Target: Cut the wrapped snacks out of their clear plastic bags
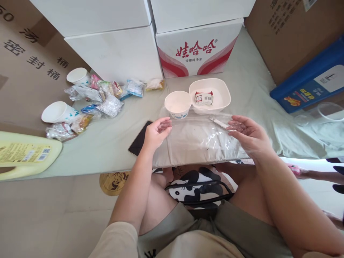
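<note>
A clear plastic bag (199,138) is stretched between my two hands above the table's front edge. My left hand (157,133) has its fingers curled on the bag's left edge. At the other end, my right hand (252,136) grips the plastic, which wraps partly over its fingers. Near the right fingertips, a slim white pen-like stick (218,123) shows through or beside the film; which, I cannot tell. Just beyond the bag stand a paper cup (177,104) and a white tub (224,102) holding a small printed packet (203,99). A dark phone (139,139) lies beside my left hand.
Several wrapped snacks (110,105) and two paper cups lie at the left, with a yellow jug (29,154) nearer. White cartons (200,50) line the back. A blue container (311,79) and a clear plastic cup (328,113) are at the right.
</note>
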A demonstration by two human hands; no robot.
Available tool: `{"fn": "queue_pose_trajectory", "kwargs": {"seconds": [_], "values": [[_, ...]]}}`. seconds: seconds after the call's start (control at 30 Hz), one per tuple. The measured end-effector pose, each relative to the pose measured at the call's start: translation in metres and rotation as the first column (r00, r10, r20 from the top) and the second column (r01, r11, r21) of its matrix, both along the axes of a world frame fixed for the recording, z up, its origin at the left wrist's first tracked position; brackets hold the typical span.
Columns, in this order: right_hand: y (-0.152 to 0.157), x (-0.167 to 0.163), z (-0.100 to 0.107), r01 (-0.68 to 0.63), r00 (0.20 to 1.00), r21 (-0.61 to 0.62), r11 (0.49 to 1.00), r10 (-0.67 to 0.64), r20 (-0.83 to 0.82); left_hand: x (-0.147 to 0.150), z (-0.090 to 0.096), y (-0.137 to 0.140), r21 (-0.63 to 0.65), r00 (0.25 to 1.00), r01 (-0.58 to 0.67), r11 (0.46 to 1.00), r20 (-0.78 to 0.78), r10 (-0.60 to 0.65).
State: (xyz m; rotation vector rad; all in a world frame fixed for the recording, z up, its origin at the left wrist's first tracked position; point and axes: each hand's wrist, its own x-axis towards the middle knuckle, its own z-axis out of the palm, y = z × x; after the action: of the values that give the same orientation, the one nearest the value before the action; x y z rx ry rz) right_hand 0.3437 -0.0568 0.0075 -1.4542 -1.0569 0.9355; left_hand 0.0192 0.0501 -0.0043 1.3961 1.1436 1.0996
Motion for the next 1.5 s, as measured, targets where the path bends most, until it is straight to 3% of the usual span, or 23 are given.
{"fn": "queue_pose_trajectory", "kwargs": {"seconds": [0.1,0.2,0.37,0.43,0.5,0.6,0.8,0.9,1.03,1.1,1.2,1.37,1.5], "values": [[0.0,0.001,0.001,0.069,0.97,-0.025,0.997,-0.061,0.237,-0.004,-0.003,0.0,0.101,0.988,-0.043,0.994,-0.14,0.057],[0.0,-0.001,0.004,0.104,0.892,0.035,0.994,-0.109,0.438,-0.006,-0.003,0.0,0.215,0.972,-0.047,0.976,-0.215,0.095],[-0.003,-0.008,0.01,0.144,0.778,0.233,0.962,-0.255,0.574,-0.009,0.003,-0.003,0.353,0.953,-0.094,0.931,-0.237,0.186],[-0.006,-0.008,0.013,0.107,0.769,0.317,0.942,-0.28,0.574,-0.009,0.007,-0.006,0.368,0.964,-0.112,0.923,-0.186,0.191],[-0.008,-0.008,0.015,0.016,0.815,0.354,0.935,-0.217,0.537,-0.009,0.012,-0.011,0.341,0.989,-0.085,0.936,-0.086,0.121],[-0.011,-0.009,0.015,-0.077,0.914,0.317,0.945,-0.06,0.401,-0.006,0.019,-0.016,0.197,0.995,-0.033,0.98,0.096,0.014],[-0.007,-0.015,0.012,0.022,0.998,0.083,0.996,-0.017,-0.063,0.002,0.026,-0.014,-0.123,0.968,0.004,0.992,0.249,0.027],[-0.004,-0.016,0.015,-0.031,0.953,-0.013,0.999,0.026,-0.301,-0.001,0.028,-0.011,-0.339,0.978,0.082,0.937,0.211,-0.009],[-0.002,-0.012,0.018,-0.113,0.922,-0.145,0.983,0.049,-0.385,-0.007,0.029,-0.007,-0.582,0.985,0.104,0.806,0.17,-0.004],[-0.002,-0.01,0.017,-0.132,0.92,-0.197,0.972,0.046,-0.389,-0.008,0.028,-0.004,-0.6,0.977,0.096,0.794,0.208,0.039],[-0.002,-0.008,0.016,-0.141,0.91,-0.227,0.964,0.035,-0.414,-0.007,0.026,-0.001,-0.56,0.949,0.116,0.821,0.306,0.074],[-0.001,-0.011,0.013,-0.146,0.892,-0.213,0.966,0.036,-0.45,0.0,0.018,0.002,-0.425,0.91,0.127,0.896,0.409,0.065],[-0.002,-0.014,0.01,-0.107,0.925,-0.165,0.98,0.037,-0.378,0.004,0.009,0.003,-0.259,0.937,0.112,0.959,0.349,-0.015]]}}
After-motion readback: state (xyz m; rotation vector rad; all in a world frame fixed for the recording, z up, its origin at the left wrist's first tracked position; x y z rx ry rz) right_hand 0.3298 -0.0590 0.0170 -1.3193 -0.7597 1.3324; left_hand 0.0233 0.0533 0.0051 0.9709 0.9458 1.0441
